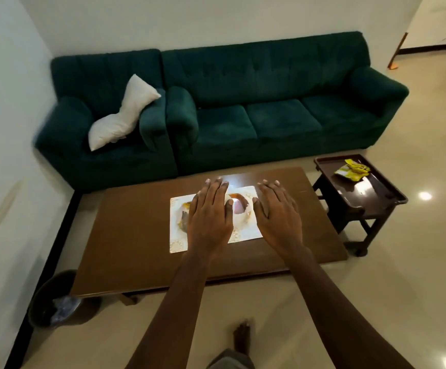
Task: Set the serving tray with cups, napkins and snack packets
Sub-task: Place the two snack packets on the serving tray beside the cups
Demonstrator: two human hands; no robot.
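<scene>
both hands were held out flat over the white tray (253,230) in the middle of the brown table (136,235). the left hand (208,217) and the right hand (277,217) were spread wide open and held nothing. a cup (239,206) showed between them, and the left hand hid something beside it. yellow snack packets (352,170) lay on the little side table (376,193), well apart. i think it was best to bring the packets over slowly and not bump the cup.

Bare desk (126,235) around the white tray (175,230), both hands spread flat above the tray's cups, green sofa (269,107) close behind, side table (370,198) to the right, bin (56,296) at front left
</scene>
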